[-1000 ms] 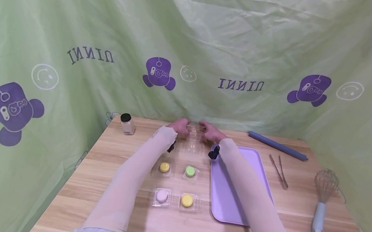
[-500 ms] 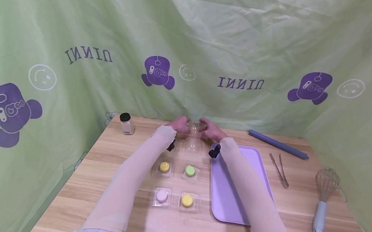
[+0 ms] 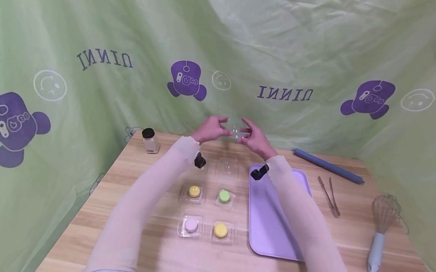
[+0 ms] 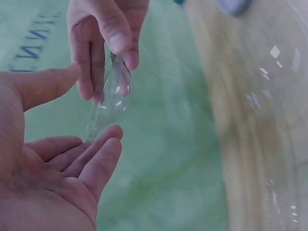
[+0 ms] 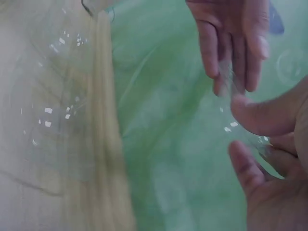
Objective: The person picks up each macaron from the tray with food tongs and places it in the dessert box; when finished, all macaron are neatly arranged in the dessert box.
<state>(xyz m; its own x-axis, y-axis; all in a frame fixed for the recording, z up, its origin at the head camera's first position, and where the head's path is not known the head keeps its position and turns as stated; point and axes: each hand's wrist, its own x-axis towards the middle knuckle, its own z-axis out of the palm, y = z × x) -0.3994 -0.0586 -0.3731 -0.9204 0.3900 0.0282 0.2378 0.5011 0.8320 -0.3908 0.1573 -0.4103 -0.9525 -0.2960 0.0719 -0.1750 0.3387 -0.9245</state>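
One clear shell [image 4: 111, 98]: right hand [image 4: 107, 33] pinches, left hand [image 4: 50, 180] spreads fingers; head view hardly shows pinch.

Enclosed at left, top and right of the frame by creased pale green fabric [image 3: 153, 23], printed with purple cartoon figures [image 3: 187, 86], white smiley faces [image 3: 50, 85] and dark lettering [image 3: 284, 93]. Furnished across the lower half with a wood-grain surface [image 3: 194, 258], lit brightest near the bottom centre.
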